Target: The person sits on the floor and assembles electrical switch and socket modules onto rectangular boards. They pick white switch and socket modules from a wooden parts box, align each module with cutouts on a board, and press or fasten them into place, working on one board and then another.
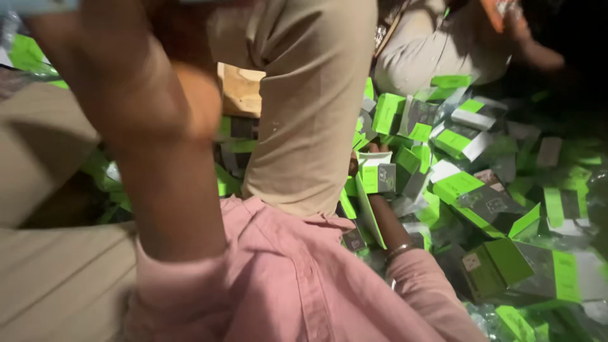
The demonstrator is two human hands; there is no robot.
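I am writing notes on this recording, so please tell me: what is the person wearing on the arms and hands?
Both arms wear pink sleeves, pushed up the forearms. The right arm has a thin metal bangle at the cuff of its sleeve. The left arm, blurred and close, shows a pink sleeve lower down. No gloves are visible.

The person wears a pink shirt point(285, 285) of soft woven cloth, with a stitched seam running down it at about six o'clock. Its sleeves are pushed up above the forearms. A thin metal bangle point(400, 251) circles the right wrist toward four o'clock. Beige trousers point(310, 107) cover the legs from nine to twelve o'clock.
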